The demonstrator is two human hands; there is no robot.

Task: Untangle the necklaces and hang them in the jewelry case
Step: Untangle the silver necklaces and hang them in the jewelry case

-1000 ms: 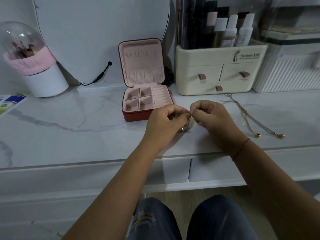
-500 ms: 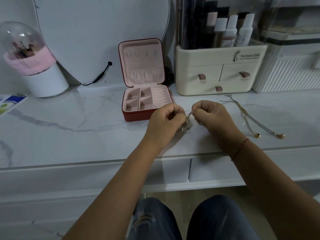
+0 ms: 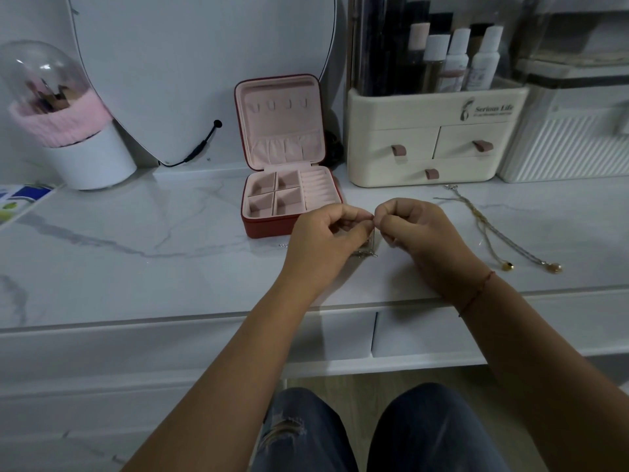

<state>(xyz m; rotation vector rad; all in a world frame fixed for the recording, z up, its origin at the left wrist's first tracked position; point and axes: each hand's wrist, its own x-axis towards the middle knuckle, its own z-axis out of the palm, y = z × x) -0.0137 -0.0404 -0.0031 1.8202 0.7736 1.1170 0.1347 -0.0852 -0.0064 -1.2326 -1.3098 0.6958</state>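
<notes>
Necklace in question was a thin silvery chain, pinched up between both hands just in front of the jewelry case, its lower end bunched in a little heap on the marble tabletop. The left hand had its fingers curled in, thumb and forefinger nipping the chain near the top. The right hand was doing the same right beside it, fingertips almost touching. Both were clamped on the chain and held nothing else. Where the knot or clasp sat was too small to make out.

Honestly this looked like the untangling step, not the hanging one. The case stood open with its lid upright, and the row of little hooks in the lid was bare. Two more necklaces with pendants lay stretched out on the tabletop to the right, near the cream drawer organizer, well apart from the hands.

The next move would probably call for teasing the strands apart gently, since yanking a fine chain tends to cinch it tighter. Once free, it'd need lifting to one of those hooks and looping over.
</notes>
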